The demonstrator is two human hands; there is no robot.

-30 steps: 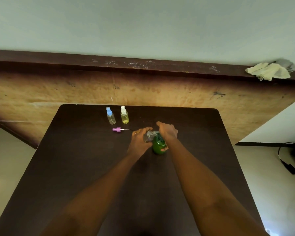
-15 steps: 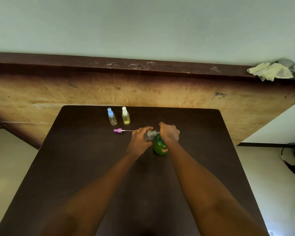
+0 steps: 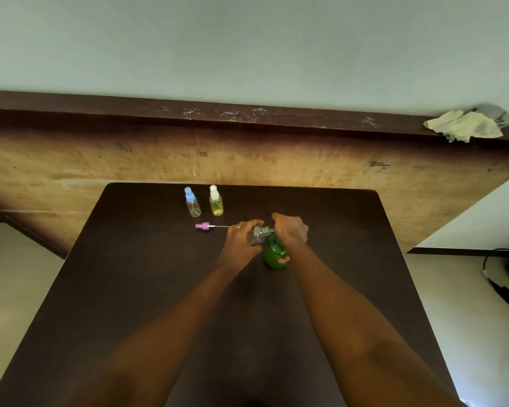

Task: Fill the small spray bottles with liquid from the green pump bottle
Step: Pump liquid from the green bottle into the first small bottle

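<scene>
Green pump bottle (image 3: pixel 274 251) is standing mid-desk, slightly right of centre, and I'm dosing from it. My right hand (image 3: pixel 291 232) is sitting on the pump head, fingers closed over it, thumb hooked low on the green body to keep it from sliding while I'm pressing. My left hand (image 3: pixel 241 240) is gripping a clear small bottle (image 3: pixel 258 235), fingers wrapped around it, tilting its open neck up against the spout so the liquid is landing inside, not on the desk (image 3: pixel 147 274). Can't tell the fill level, too small. Its purple spray cap (image 3: pixel 204 226) with dip tube is lying just left of my left hand, parked within reach for recapping. Blue-capped spray bottle (image 3: pixel 192 202) and white-capped spray bottle (image 3: pixel 216 201) are standing upright side by side near the far edge, capped, clear of the work. White-capped one is showing yellowish liquid; blue-capped one is looking mostly clear, probably not filled yet.
</scene>
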